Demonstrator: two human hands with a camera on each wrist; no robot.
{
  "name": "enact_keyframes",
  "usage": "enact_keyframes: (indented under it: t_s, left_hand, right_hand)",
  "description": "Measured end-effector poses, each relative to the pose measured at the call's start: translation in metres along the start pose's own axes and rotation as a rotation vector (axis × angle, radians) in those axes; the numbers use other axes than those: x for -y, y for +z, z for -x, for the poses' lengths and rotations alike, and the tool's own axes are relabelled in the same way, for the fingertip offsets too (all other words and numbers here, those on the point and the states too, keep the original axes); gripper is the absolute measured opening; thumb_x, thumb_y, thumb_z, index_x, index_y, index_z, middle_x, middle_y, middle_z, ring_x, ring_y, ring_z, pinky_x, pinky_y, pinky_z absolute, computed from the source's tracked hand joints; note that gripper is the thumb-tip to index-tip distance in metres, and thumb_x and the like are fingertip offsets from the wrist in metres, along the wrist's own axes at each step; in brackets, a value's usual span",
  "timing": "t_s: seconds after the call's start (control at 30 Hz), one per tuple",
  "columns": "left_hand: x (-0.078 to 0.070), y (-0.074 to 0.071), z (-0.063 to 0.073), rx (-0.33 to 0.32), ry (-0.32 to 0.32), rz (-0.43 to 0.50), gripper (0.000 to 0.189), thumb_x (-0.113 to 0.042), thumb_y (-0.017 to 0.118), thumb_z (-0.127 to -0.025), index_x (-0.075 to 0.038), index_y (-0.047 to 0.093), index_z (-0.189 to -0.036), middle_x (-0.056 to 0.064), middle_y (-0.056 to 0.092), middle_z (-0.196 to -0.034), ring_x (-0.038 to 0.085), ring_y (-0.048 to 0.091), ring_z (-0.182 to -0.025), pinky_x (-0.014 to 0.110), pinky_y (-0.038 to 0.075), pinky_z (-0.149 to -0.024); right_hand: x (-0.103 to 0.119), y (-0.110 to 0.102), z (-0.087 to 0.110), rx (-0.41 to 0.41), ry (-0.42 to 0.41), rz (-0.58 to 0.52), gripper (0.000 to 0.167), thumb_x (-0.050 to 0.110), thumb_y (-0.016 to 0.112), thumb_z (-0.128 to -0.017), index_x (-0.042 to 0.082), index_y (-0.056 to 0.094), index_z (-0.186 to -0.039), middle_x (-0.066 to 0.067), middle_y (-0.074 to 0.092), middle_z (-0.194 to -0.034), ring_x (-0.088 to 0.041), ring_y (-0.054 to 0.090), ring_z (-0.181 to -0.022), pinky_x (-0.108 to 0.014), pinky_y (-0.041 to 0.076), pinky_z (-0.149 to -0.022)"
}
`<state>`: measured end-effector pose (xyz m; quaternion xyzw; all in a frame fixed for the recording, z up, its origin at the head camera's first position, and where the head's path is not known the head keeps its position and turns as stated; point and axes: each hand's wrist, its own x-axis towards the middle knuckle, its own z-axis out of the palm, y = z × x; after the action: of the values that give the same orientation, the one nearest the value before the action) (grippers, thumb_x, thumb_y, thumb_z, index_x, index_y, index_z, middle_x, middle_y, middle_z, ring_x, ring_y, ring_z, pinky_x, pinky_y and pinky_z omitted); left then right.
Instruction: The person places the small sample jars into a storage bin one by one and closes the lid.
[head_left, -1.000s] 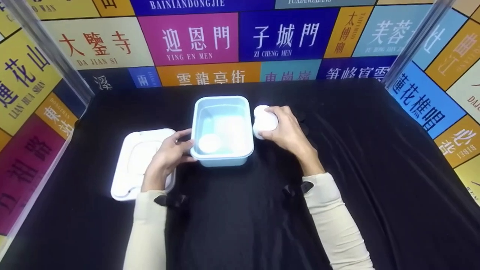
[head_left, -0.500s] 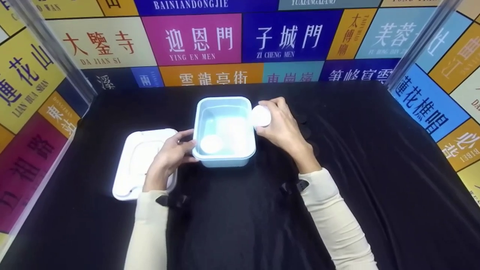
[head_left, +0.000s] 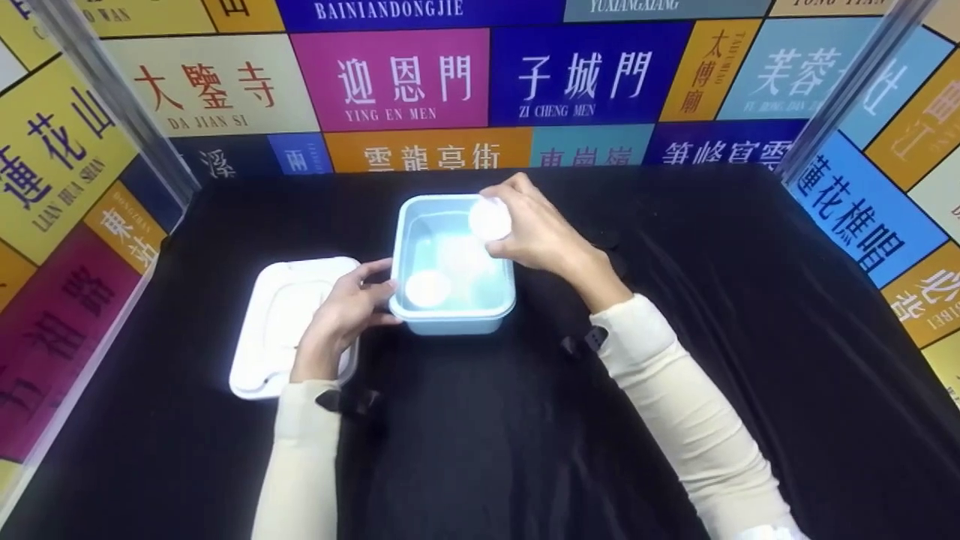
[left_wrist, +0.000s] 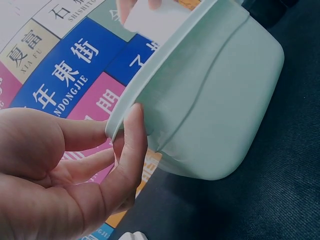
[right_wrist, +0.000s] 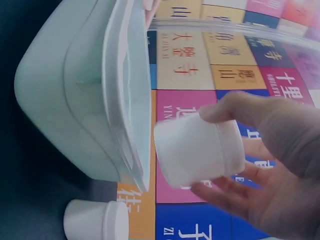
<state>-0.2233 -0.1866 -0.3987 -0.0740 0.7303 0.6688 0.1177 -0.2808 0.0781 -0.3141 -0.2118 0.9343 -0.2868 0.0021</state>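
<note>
A light blue plastic tub (head_left: 454, 324) stands mid-table on black cloth. My left hand (head_left: 373, 289) grips its near left rim, thumb over the edge and fingers under the lip, as the left wrist view shows with the left hand (left_wrist: 125, 137) on the tub (left_wrist: 220, 95). My right hand (head_left: 516, 225) holds a small white jar (head_left: 490, 220) in the air above the tub's far right corner. In the right wrist view the right hand (right_wrist: 220, 150) holds the jar (right_wrist: 190, 150) on its side next to the tub (right_wrist: 70, 100). Another white jar (head_left: 427, 288) lies inside the tub.
A white rectangular lid (head_left: 277, 319) lies flat to the left of the tub, partly under my left wrist. One more white jar (right_wrist: 97, 220) stands on the cloth beside the tub's right side. Walls of coloured signs enclose the table on three sides.
My right hand has lifted the white jar from the cloth beside the tub and carried it left, over the tub's far right corner. The left hand has stayed on the rim.
</note>
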Motion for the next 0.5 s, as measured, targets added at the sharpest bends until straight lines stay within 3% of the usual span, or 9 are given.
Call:
enact_keyframes:
  t_s: [0.23,0.5]
  left_hand:
    - [0.0,-0.001,0.0,-0.007,-0.003,-0.008,0.051,-0.013,0.051,-0.104,-0.007,0.037,-0.153,0.023,0.054,-0.127,0.017,0.069,-0.089,0.027,0.064,-0.072]
    - [0.001,0.001,-0.001,-0.006,-0.008,0.002,0.051,-0.013,0.052,-0.104,-0.007,0.037,-0.153,0.021,0.056,-0.124,0.016,0.069,-0.087,0.027,0.064,-0.071]
  right_hand:
    - [0.004,0.004,-0.022,0.143,-0.033,0.024,0.073,0.012,0.08,-0.08,0.006,0.048,-0.145,-0.014,0.043,-0.135,-0.028,0.046,-0.122,-0.04,0.043,-0.114]
    - [-0.002,0.012,-0.044,0.243,-0.078,0.063,0.069,0.012,0.08,-0.081,0.016,0.054,-0.144,-0.013,0.048,-0.133,-0.028,0.047,-0.122,-0.042,0.042,-0.114]
